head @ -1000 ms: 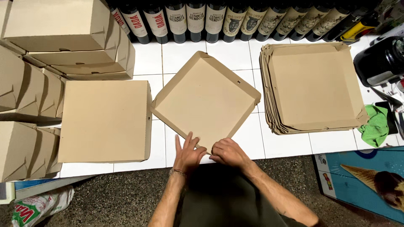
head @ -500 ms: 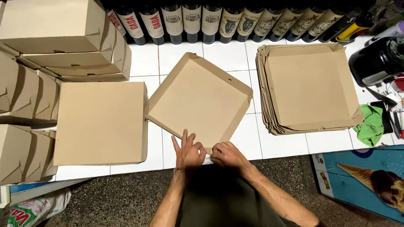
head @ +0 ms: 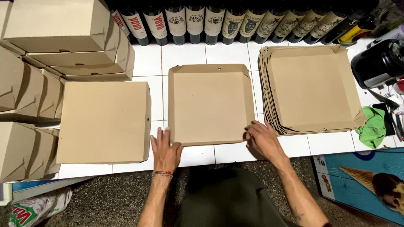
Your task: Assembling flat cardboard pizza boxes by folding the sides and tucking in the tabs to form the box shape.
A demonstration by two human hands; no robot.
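Observation:
An open brown cardboard box tray (head: 209, 103) with low raised sides lies square on the white tiled counter (head: 235, 151). My left hand (head: 165, 149) rests flat at its near left corner, fingers spread and touching the edge. My right hand (head: 261, 138) presses on the near right corner, fingertips against the side wall. Neither hand grips anything.
A closed flat box (head: 103, 122) lies to the left, with stacked folded boxes (head: 63, 38) behind and beside it. A pile of unfolded trays (head: 311, 90) sits to the right. Dark bottles (head: 219, 21) line the back. A green cloth (head: 372, 128) and black appliance (head: 376, 63) are far right.
The tray has turned from a diagonal angle to lie square with the counter. My hands have spread apart from the middle of its near edge to its two near corners.

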